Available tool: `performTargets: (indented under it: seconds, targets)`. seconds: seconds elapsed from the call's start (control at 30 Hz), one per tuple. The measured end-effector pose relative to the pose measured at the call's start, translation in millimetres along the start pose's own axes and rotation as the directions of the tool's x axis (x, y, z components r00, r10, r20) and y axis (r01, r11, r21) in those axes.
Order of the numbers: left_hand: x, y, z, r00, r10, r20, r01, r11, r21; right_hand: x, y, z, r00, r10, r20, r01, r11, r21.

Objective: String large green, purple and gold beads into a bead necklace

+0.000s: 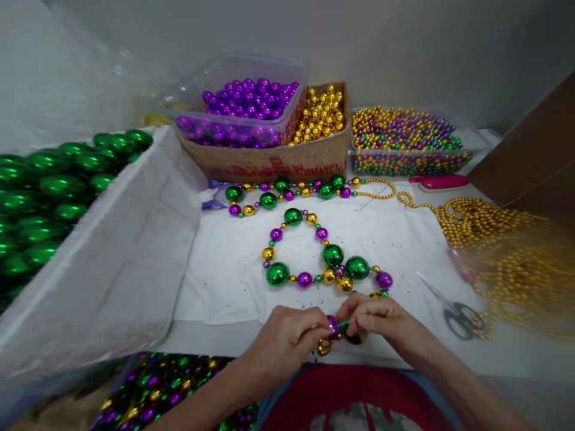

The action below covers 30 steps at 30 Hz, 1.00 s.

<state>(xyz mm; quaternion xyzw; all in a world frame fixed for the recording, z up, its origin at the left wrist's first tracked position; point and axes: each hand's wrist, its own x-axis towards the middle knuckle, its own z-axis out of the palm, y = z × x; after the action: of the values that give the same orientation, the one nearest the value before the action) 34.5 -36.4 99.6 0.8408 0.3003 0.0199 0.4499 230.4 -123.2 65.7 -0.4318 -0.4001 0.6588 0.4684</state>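
Note:
At the table's near edge, my left hand [287, 335] pinches a thin pale string [344, 325] that runs across to my right hand [381, 317], whose fingers are also closed on it. Between the hands hang a purple bead [332, 328], a large dark green bead [353, 333] partly behind the right fingers, and a small gold bead loop [323, 347]. Beyond them a strand of green, gold and purple beads [304, 279] lies curled on a white cloth [233, 257]. Its link to the held beads is partly hidden by my right hand.
Grey-handled scissors [462, 317] and gold bead chains [467, 218] lie right. Another beaded strand [268, 200] lies farther back. Behind stand a purple-bead bin [300, 111], a cardboard box [269, 161] and a mixed-bead bin [404, 161]. A white box [117, 251] of green beads borders the left.

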Motion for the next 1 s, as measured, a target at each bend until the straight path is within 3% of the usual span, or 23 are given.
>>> performTargets:
  seconds: [0.07, 0.2, 0.33, 0.5, 0.67, 0.83, 0.93, 1.0]
  targets:
    - [-2.8, -2.6, 1.2, 0.998, -0.034, -0.057, 0.032, 0.999, -0.028, 2.0, 1.1, 4.5, 1.0, 0.001, -0.012, 0.002, 0.977, 0.214]
    - [-8.3, -6.8, 4.4, 0.985, -0.089, -0.148, 0.088, 0.996, -0.014, 10.7, 9.3, 16.9, 0.994, 0.013, -0.104, 0.048, 0.827, 0.561]
    - [-11.7, -13.3, 7.2, 0.999, -0.028, -0.037, 0.029, 0.999, 0.035, 19.2, 17.6, 21.1, 0.981, 0.02, -0.195, 0.098, 0.812, 0.576]
    - [-9.9, -14.0, 7.2, 0.998, 0.034, 0.053, -0.036, 0.998, 0.05, 18.2, 16.3, 25.1, 0.968, 0.07, -0.241, 0.115, 0.731, 0.673]
    - [-3.1, -11.9, 13.7, 0.972, 0.204, 0.12, -0.223, 0.957, 0.183, 7.8, 13.1, 23.3, 0.974, 0.029, -0.226, 0.114, 0.796, 0.594]
    - [6.5, -21.8, 35.2, 0.967, 0.219, 0.127, -0.233, 0.966, 0.113, -5.8, 28.8, 12.6, 0.951, 0.018, -0.308, 0.132, 0.878, 0.461]
    - [9.4, -26.2, 45.0, 0.963, 0.238, 0.127, -0.249, 0.965, 0.079, -15.5, 37.4, 10.0, 0.946, -0.016, -0.322, 0.063, 0.988, 0.138]
    - [10.7, -29.0, 49.1, 0.966, 0.226, 0.126, -0.234, 0.971, 0.053, -19.2, 39.4, 10.7, 0.954, -0.04, -0.297, -0.003, 0.99, -0.141]
